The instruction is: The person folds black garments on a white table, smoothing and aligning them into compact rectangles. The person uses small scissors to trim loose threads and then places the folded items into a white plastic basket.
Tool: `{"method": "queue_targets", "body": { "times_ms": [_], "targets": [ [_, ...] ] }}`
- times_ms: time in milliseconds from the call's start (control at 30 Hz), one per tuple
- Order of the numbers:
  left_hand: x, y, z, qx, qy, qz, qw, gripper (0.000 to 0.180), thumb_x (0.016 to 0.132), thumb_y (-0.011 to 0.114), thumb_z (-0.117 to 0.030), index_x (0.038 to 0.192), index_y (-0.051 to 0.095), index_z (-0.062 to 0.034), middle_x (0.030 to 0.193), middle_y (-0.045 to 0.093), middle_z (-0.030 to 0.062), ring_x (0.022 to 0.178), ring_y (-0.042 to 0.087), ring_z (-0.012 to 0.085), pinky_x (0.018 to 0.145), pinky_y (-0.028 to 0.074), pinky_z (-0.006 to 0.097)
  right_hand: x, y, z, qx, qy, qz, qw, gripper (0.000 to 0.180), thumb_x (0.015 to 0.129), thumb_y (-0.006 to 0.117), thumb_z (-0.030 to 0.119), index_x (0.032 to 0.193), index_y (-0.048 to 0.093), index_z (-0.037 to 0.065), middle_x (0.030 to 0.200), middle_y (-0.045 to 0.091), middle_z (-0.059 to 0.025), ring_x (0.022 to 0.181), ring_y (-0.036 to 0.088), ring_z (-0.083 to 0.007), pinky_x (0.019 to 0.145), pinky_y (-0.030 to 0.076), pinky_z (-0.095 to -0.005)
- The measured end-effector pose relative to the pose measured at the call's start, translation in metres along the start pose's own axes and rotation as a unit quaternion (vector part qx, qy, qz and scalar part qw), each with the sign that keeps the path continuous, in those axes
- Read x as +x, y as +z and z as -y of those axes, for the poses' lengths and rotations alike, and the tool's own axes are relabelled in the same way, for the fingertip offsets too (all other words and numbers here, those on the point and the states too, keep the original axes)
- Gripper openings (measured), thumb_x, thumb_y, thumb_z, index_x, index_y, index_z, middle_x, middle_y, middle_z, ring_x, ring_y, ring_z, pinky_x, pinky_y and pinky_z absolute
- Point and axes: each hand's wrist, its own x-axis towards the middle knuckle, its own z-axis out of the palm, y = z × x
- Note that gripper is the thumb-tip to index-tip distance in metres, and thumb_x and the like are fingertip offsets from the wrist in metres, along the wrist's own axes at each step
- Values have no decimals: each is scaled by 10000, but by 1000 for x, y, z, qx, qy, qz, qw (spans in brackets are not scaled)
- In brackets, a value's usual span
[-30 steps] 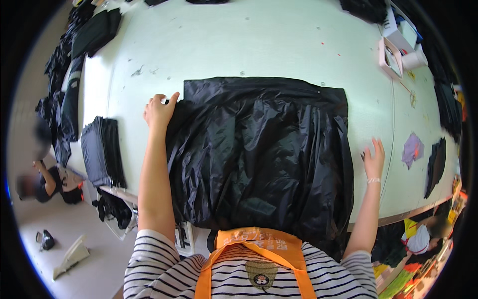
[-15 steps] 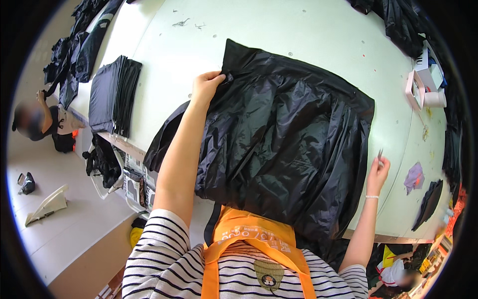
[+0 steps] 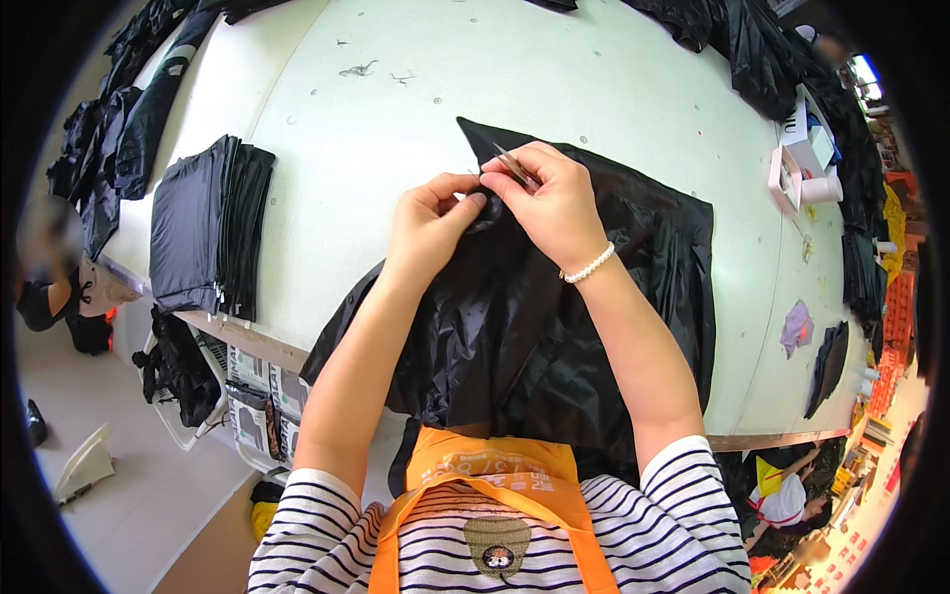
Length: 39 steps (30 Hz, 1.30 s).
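Note:
A shiny black garment [image 3: 515,337] of thin, wrinkled fabric lies across the table in front of me and hangs over its near edge. One pointed corner sticks out at its far left. Near that corner my left hand [image 3: 426,226] pinches the garment's edge between thumb and fingers. Right beside it, fingertips almost touching, my right hand [image 3: 556,203] is closed around small metal thread snips [image 3: 514,164], whose blades point up and left. Exactly what the fingertips grip at the edge is too small to make out.
A stack of folded black fabric [image 3: 193,223] stands at the left on the pale table [image 3: 366,129]. At the right are a pink box [image 3: 785,180], a paper roll [image 3: 821,190], a purple cloth scrap [image 3: 797,327] and dark fabric [image 3: 827,371]. A co-worker [image 3: 54,277] is at the far left.
My right hand has come in from the right side with the snips to meet my left hand at the garment's edge. The view has shifted slightly.

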Motion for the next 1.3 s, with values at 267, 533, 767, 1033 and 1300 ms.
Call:
{"method": "queue_targets", "body": {
  "times_ms": [267,533,767,1033,1300],
  "targets": [
    [14,-22,-8,140,134,13,981,167,798,618,-6,956,670,11,815,615,46,597,482,81,564,407,234,23,21,0,-59,40,54,996,115,848,631,92,849,595,-17,681,562,-27,587,467,-75,566,425,-240],
    [34,-29,-4,-178,-67,14,982,195,835,649,-40,1010,675,42,928,678,77,802,609,102,724,480,233,28,22,-19,13,95,11,995,164,905,592,133,975,526,0,826,542,-19,692,482,-75,620,431,-241],
    [47,-32,3,-277,-126,25,952,205,825,661,-38,1013,670,43,929,680,78,845,621,114,788,482,245,27,19,-22,-132,-32,21,990,213,883,642,163,1018,513,61,891,577,-79,765,595,-201,685,492,-295],
    [48,-28,-1,-266,-135,18,954,202,821,658,-28,1010,671,43,929,681,83,840,623,115,788,481,242,34,25,-26,-197,-102,-2,975,199,846,671,182,964,539,92,844,566,-57,707,608,-211,585,479,-289],
    [45,-29,-5,-294,-145,29,944,200,822,659,-31,1007,670,41,937,683,92,856,633,126,802,489,248,30,26,-28,-124,-80,-20,989,185,838,682,128,963,555,80,850,579,-55,727,624,-190,609,500,-273]
  ]
}}
